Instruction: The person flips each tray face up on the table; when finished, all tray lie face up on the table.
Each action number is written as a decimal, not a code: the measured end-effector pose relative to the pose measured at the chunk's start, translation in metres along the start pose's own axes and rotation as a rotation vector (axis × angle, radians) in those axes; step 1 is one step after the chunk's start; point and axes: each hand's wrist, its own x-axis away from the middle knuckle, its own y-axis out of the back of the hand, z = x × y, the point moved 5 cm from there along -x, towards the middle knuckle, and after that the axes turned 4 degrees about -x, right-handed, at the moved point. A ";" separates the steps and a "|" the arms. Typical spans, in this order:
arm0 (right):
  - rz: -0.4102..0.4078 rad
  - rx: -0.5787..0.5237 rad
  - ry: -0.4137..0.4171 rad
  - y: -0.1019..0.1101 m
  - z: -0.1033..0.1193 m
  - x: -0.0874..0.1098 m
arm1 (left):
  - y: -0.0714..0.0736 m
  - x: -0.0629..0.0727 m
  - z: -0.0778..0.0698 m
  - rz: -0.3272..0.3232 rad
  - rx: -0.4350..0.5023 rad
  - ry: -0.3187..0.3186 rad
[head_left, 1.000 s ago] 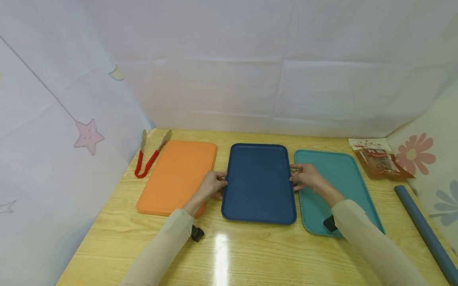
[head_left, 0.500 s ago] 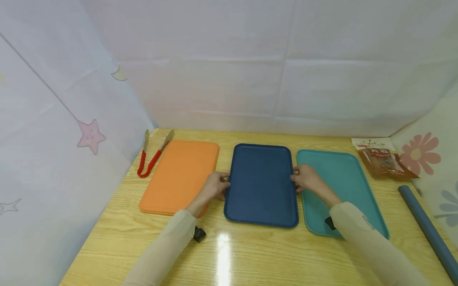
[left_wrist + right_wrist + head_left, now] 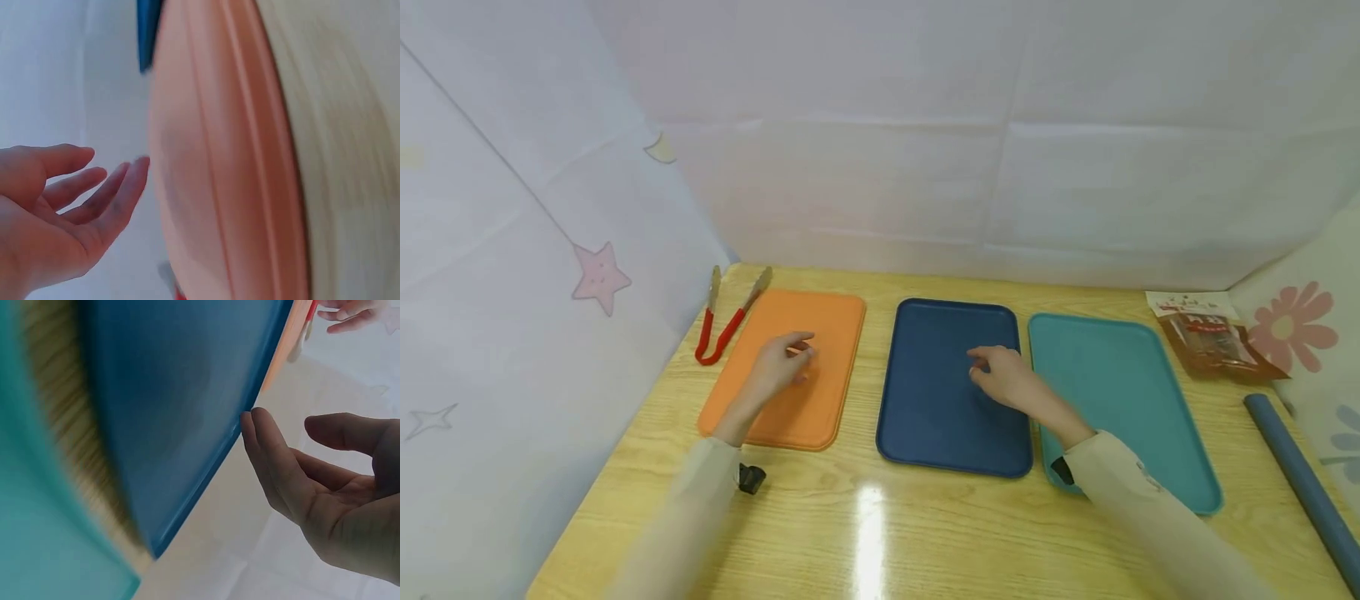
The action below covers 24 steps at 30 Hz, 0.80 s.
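My left hand [image 3: 780, 367] hovers over the orange tray [image 3: 820, 392], fingers loosely bent and holding nothing; the left wrist view shows this hand [image 3: 69, 212] apart from the tray's surface. Above the dark blue tray [image 3: 925, 400], in the middle of the table, is my right hand [image 3: 1007, 379], also with nothing in its grasp. Its fingers [image 3: 275, 450] are relaxed in the right wrist view, with a gap between thumb and fingertips. On the right lies a teal tray [image 3: 1120, 383], partly covered by the right forearm.
Red-handled metal tongs [image 3: 724, 333] lie spread at the far left, beside the orange tray. A brown-and-white food packet [image 3: 1213, 337] rests at the back right. Along the right edge of the wooden table [image 3: 805, 533] runs a grey-blue roll [image 3: 1300, 483]. Cloth walls enclose the table.
Both hands have let go of the dark blue tray's sides. The left moved left over the orange tray, while the right moved inward over the blue one.
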 end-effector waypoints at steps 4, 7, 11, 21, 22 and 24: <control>0.042 -0.067 0.070 -0.014 0.024 -0.012 | 0.034 0.001 0.030 -0.104 -0.218 -0.034; 0.073 -0.104 0.101 -0.027 0.044 -0.024 | 0.049 0.002 0.046 -0.139 -0.382 -0.052; 0.103 -0.133 0.126 -0.048 0.072 -0.044 | 0.057 0.004 0.060 -0.126 -0.547 -0.065; 0.188 -0.123 0.062 -0.095 0.110 -0.091 | 0.060 0.002 0.078 -0.040 -0.610 -0.061; 0.187 -0.116 0.054 -0.099 0.110 -0.094 | 0.061 0.002 0.078 -0.046 -0.612 -0.066; 0.188 -0.102 0.037 -0.106 0.110 -0.098 | 0.063 0.002 0.078 -0.052 -0.612 -0.075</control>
